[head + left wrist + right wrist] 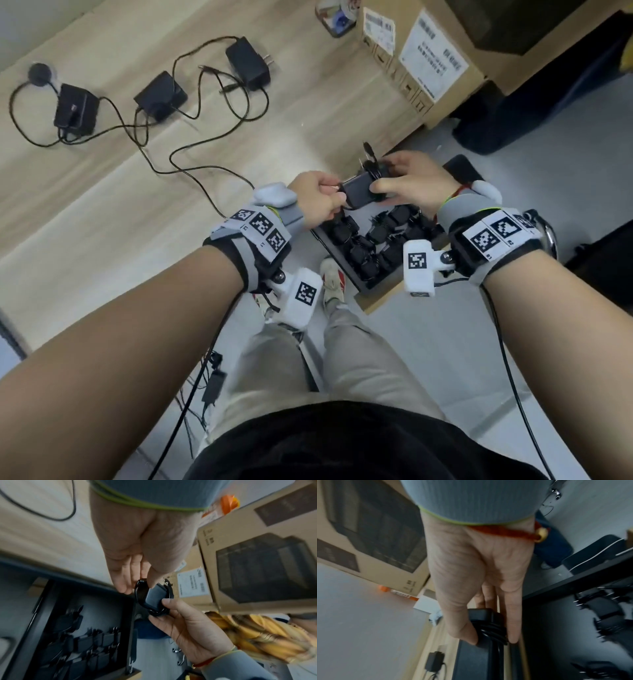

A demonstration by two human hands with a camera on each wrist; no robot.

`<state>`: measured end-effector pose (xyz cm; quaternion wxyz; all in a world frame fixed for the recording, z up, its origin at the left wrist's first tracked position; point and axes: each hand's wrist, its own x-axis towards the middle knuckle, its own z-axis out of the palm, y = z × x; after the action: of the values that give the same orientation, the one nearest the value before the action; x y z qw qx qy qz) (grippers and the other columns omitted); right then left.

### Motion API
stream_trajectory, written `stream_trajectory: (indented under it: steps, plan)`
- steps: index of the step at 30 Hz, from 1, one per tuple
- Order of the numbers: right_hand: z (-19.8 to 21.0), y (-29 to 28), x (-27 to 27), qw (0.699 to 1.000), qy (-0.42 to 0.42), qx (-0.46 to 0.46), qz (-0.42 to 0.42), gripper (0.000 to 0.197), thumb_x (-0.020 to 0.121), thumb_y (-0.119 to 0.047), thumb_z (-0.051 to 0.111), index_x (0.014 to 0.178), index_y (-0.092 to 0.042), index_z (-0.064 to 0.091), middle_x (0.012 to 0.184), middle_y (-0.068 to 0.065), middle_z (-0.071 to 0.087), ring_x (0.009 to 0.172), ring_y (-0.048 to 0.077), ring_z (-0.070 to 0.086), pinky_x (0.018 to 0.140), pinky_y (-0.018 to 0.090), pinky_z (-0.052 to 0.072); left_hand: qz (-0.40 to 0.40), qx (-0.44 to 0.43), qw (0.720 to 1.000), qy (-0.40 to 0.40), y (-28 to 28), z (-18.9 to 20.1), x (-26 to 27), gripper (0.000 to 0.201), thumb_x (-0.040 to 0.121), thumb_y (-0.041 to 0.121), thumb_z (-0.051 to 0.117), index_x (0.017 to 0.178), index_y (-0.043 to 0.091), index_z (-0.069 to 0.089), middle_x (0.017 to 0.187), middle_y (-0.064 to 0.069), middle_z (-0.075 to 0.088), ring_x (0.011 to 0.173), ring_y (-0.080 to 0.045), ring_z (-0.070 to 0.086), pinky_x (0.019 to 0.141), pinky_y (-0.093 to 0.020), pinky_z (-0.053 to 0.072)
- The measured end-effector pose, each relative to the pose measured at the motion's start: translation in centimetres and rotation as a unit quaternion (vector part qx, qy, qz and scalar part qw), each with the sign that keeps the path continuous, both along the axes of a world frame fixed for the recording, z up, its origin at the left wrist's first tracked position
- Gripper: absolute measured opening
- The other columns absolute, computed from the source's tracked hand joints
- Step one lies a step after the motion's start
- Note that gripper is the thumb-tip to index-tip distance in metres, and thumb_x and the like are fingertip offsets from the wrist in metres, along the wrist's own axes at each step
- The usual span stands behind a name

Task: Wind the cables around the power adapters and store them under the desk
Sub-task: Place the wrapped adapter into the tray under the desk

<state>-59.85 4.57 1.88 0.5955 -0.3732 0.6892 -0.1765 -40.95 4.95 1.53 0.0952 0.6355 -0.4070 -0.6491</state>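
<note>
I hold a black power adapter (359,192) with both hands, above the desk's edge. Its cable (493,631) is coiled in several turns round the body, and the plug end (368,149) sticks up. My left hand (337,198) pinches the cable loop (139,588) at one end. My right hand (383,178) grips the adapter's body (154,597) between thumb and fingers. Below them stands a black tray (337,261) holding several wound adapters. Three more adapters (76,109) (161,96) (247,63) lie on the desk (102,212) with loose, tangled cables.
A big cardboard box (428,58) stands at the desk's far right. One loose cable (205,169) snakes across the desk toward my left wrist. My legs and a shoe (330,277) are beside the tray. Wires hang from both wrist cameras.
</note>
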Motion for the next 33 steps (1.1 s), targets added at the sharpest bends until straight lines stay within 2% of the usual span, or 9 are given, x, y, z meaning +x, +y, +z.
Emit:
stream_trajectory:
  steps: [4, 7, 10, 14, 16, 18, 23, 27, 33]
  plan:
    - [-5.0, 1.9, -3.2, 0.997, 0.02, 0.074, 0.024, 0.039, 0.083, 0.002, 0.069, 0.12, -0.007, 0.058, 0.115, 0.006, 0.062, 0.105, 0.027, 0.065, 0.081, 0.042, 0.061, -0.04, 0.051, 0.998, -0.005, 2.4, -3.9, -2.3, 0.03, 0.094, 0.007, 0.061, 0.123, 0.004, 0.056, 0.089, -0.014, 0.062, 0.082, -0.027, 0.062, 0.084, -0.044, 0.056]
    - [-8.0, 2.5, -4.4, 0.993, 0.045, 0.099, 0.045, 0.049, 0.083, 0.003, 0.068, 0.13, -0.002, 0.052, 0.118, 0.01, 0.058, 0.106, 0.029, 0.062, 0.086, 0.046, 0.058, -0.038, 0.102, 0.994, -0.011, 3.7, -6.4, -3.0, 0.012, 0.095, 0.009, 0.059, 0.089, 0.018, 0.054, 0.079, -0.006, 0.055, 0.072, -0.02, 0.057, 0.071, -0.031, 0.054]
    - [-12.1, 2.7, -5.2, 0.986, 0.1, 0.108, 0.083, 0.059, 0.083, -0.003, 0.071, 0.138, -0.005, 0.049, 0.12, 0.007, 0.055, 0.11, 0.026, 0.059, 0.096, 0.045, 0.053, -0.066, 0.091, 0.99, -0.08, 5.2, -10.2, -3.6, 0.023, 0.092, 0.012, 0.061, 0.077, 0.027, 0.052, 0.082, 0.0, 0.058, 0.08, -0.017, 0.059, 0.082, -0.033, 0.053]
    - [-17.1, 2.4, -5.9, 0.969, 0.187, 0.076, 0.143, 0.06, 0.078, -0.019, 0.076, 0.133, -0.018, 0.054, 0.132, 0.007, 0.059, 0.122, 0.025, 0.056, 0.104, 0.033, 0.045, -0.098, 0.13, 0.984, -0.074, 6.2, -12.7, -3.7, 0.03, 0.101, 0.006, 0.039, 0.074, 0.01, 0.049, 0.082, -0.006, 0.05, 0.078, -0.019, 0.054, 0.08, -0.017, 0.044]
    - [-19.6, 2.1, -5.9, 0.967, 0.198, 0.072, 0.143, 0.058, 0.078, -0.02, 0.076, 0.131, -0.021, 0.055, 0.131, 0.006, 0.06, 0.121, 0.025, 0.056, 0.103, 0.034, 0.046, -0.113, 0.122, 0.982, -0.089, 6.8, -14.9, -4.0, 0.031, 0.102, 0.002, 0.037, 0.073, 0.01, 0.048, 0.103, -0.011, 0.056, 0.106, -0.026, 0.06, 0.088, -0.017, 0.031]
    - [-21.0, 1.9, -5.8, 0.964, 0.209, 0.059, 0.154, 0.057, 0.079, -0.019, 0.075, 0.132, -0.021, 0.054, 0.132, 0.007, 0.058, 0.121, 0.026, 0.056, 0.102, 0.032, 0.045, -0.044, 0.136, 0.984, -0.108, 7.2, -16.1, -4.4, 0.021, 0.096, 0.005, 0.051, 0.079, 0.017, 0.055, 0.098, -0.008, 0.061, 0.114, -0.033, 0.062, 0.093, -0.024, 0.044]
    - [-25.3, 0.6, -6.1, 0.958, 0.229, 0.038, 0.167, 0.059, 0.084, -0.021, 0.072, 0.138, -0.019, 0.047, 0.133, 0.006, 0.057, 0.12, 0.024, 0.056, 0.087, 0.019, 0.038, -0.049, 0.09, 0.984, -0.146, 7.8, -21.0, -4.9, 0.014, 0.094, 0.009, 0.057, 0.103, 0.011, 0.066, 0.108, -0.012, 0.07, 0.102, -0.028, 0.065, 0.083, -0.03, 0.048]
    - [-27.9, 0.2, -6.2, 0.956, 0.231, 0.032, 0.177, 0.059, 0.086, -0.021, 0.07, 0.14, -0.018, 0.044, 0.133, 0.005, 0.057, 0.119, 0.024, 0.056, 0.084, 0.018, 0.036, -0.046, 0.107, 0.986, -0.117, 7.0, -24.0, -4.6, 0.016, 0.094, 0.0, 0.053, 0.085, 0.009, 0.062, 0.069, 0.011, 0.064, 0.06, 0.0, 0.055, 0.065, -0.016, 0.041]
    - [-29.4, 0.1, -6.0, 0.956, 0.231, 0.024, 0.18, 0.056, 0.088, -0.022, 0.068, 0.139, -0.019, 0.045, 0.128, 0.002, 0.06, 0.115, 0.022, 0.057, 0.084, 0.017, 0.038, -0.086, 0.057, 0.977, -0.187, 7.6, -25.4, -4.8, 0.025, 0.091, 0.013, 0.062, 0.115, 0.009, 0.065, 0.112, -0.012, 0.07, 0.103, -0.027, 0.066, 0.088, -0.032, 0.05]
